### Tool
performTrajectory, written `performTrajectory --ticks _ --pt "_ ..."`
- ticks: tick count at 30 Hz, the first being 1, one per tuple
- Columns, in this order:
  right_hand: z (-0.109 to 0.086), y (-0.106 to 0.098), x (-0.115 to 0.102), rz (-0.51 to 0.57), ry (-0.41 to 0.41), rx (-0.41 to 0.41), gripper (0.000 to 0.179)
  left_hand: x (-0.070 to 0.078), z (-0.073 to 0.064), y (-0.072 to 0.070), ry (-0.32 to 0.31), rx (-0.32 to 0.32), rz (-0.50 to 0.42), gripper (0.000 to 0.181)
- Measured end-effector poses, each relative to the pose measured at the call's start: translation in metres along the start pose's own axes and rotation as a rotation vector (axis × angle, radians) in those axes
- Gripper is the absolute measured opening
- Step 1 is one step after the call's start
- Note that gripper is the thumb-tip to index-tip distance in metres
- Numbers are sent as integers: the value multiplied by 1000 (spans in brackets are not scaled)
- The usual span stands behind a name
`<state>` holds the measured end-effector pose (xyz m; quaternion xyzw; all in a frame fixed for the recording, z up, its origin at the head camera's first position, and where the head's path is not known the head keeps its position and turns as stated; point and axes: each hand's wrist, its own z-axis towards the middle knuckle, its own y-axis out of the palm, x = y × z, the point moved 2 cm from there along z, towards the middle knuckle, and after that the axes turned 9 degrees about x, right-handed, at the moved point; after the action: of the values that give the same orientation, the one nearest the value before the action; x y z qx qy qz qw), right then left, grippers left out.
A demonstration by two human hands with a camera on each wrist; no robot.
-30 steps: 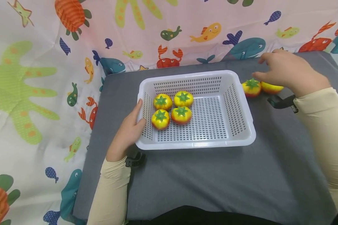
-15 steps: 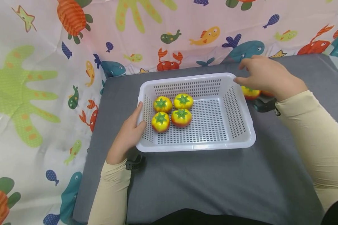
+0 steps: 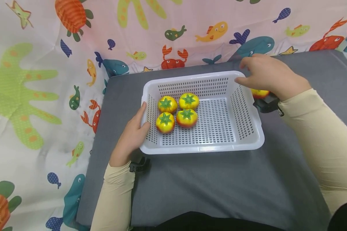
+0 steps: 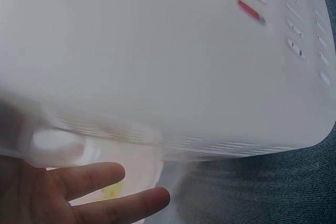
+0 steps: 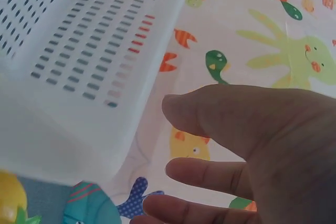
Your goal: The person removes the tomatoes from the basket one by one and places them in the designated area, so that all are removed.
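Note:
A white perforated plastic basket sits on the grey cloth. Several yellow-red toy fruits with green star-shaped leaf tops are grouped in its left half. My left hand holds the basket's left rim, its thumb over the edge; two straight fingers show below the basket wall in the left wrist view. At the back right corner hovers my right hand, thumb and fingers apart with nothing between them. Beneath that hand, outside the basket, another fruit is partly hidden; its edge also shows in the right wrist view.
Grey cloth covers the table in front of the basket and to its right. A curtain printed with sea animals hangs along the back and left side. Dark straps are on both wrists.
My right hand has moved left from above the two outside fruits to the basket's back right corner, now covering most of them. The left hand and the fruits in the basket stay put.

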<state>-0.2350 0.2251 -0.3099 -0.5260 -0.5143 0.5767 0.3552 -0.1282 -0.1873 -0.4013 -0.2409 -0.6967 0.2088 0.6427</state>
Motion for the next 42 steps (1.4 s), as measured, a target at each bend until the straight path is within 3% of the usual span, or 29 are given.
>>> performTrajectory --ticks 12,42 --pt "11 -1 -26 -5 -67 35 62 0 1 0 8 5 2 76" --pt "33 11 -89 99 -186 0 60 1 0 1 -6 8 -7 76"
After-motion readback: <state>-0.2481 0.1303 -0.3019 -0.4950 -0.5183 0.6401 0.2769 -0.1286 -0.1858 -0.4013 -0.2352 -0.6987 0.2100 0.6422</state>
